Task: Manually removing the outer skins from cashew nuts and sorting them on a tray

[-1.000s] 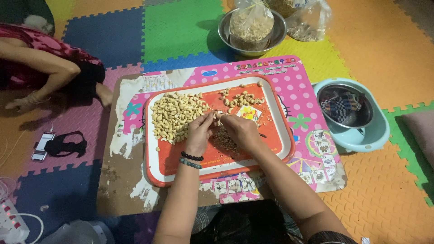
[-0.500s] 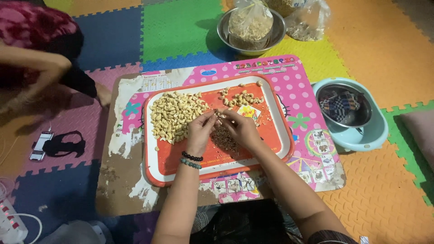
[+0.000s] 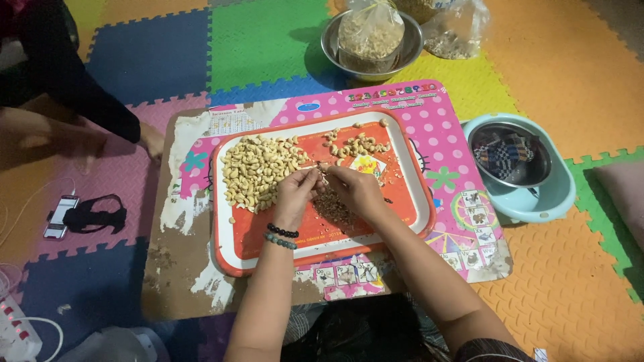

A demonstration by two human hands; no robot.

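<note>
Two piles flank my hands on the red tray [image 3: 249, 243]: peeled cashews [image 3: 258, 171] at 9 o'clock, peeled skins [image 3: 333, 205] beneath. Left hand [image 3: 295, 194] and right hand [image 3: 357, 191] pinch one nut [image 3: 323, 175] together, likely stripping skin over the waste heap.

Left hand [image 3: 295, 194] and right hand [image 3: 355, 191] pinch one cashew [image 3: 322, 172] between their fingertips above an orange tray [image 3: 402, 221]; peeled cashew heap [image 3: 258, 171] left of the pinch; brown skins [image 3: 332, 204] just below; smaller nut cluster [image 3: 359, 144] beyond.
</note>
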